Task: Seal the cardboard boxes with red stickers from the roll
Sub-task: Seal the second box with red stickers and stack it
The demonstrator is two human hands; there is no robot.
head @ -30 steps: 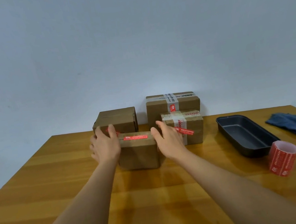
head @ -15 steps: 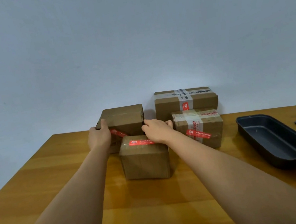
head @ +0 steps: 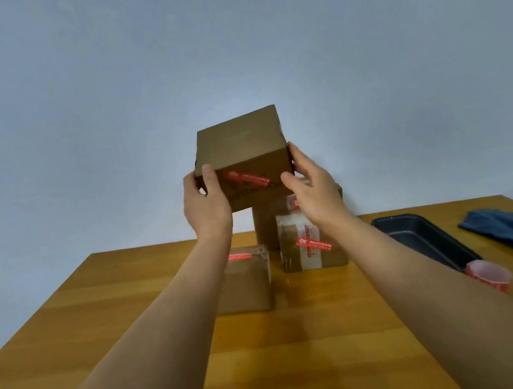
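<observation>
**Two bare forearms, nothing worn**

Two arms are showing in the head view, each running from the bottom edge of the picture up to a hand. The left hand and the right hand are both showing bare, with no gloves, rings or watch appearing on either. Both forearms are showing uncovered along their whole visible length, and no sleeve edge is coming into view. The left thumb is showing a short nail. The fingers are looking slim. No other part of the person is appearing in the picture.
</observation>
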